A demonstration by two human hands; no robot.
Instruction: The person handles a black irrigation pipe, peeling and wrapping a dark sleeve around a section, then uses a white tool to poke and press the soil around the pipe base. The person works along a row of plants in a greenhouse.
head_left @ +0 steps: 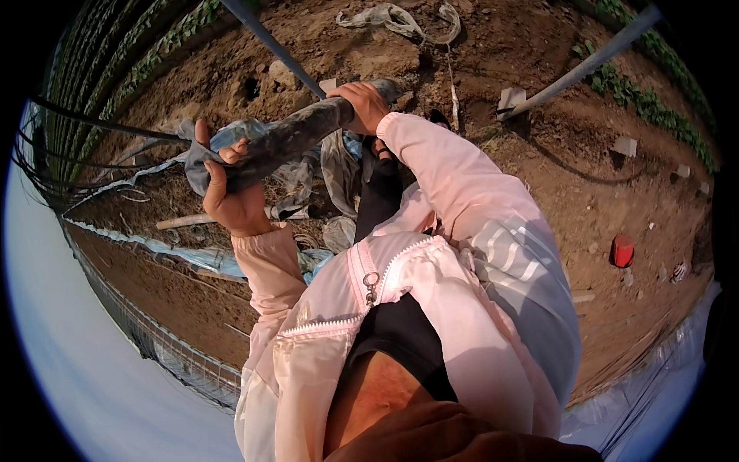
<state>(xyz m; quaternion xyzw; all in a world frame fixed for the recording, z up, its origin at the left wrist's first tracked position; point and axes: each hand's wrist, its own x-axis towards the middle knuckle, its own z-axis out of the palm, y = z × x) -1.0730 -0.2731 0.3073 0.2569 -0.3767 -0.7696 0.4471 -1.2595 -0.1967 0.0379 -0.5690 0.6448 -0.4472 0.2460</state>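
A long, dirt-stained roll of dark grey plastic film (pixel 296 140) lies slantwise across the front of my body, its right end farther off. My right hand (pixel 362 104) lies over the upper part of the roll, fingers wrapped round it. At the lower left end, my left hand (pixel 235 202) grips from below, thumb and fingertips showing around a loose flap of film (pixel 198 171). The palm is partly hidden by the roll. Under the roll, crumpled pieces of grey film (pixel 339 173) hang or lie beside my dark trouser leg (pixel 377 196).
Slanting metal poles (pixel 277 50) (pixel 585 65) rise from the soil, one beside a pale block (pixel 511 100). A red object (pixel 622 251) sits on the ground at right. Torn film (pixel 400 19) lies at the far side. A blue-white film strip (pixel 162 246) crosses the left; green plants (pixel 173 35) grow beyond.
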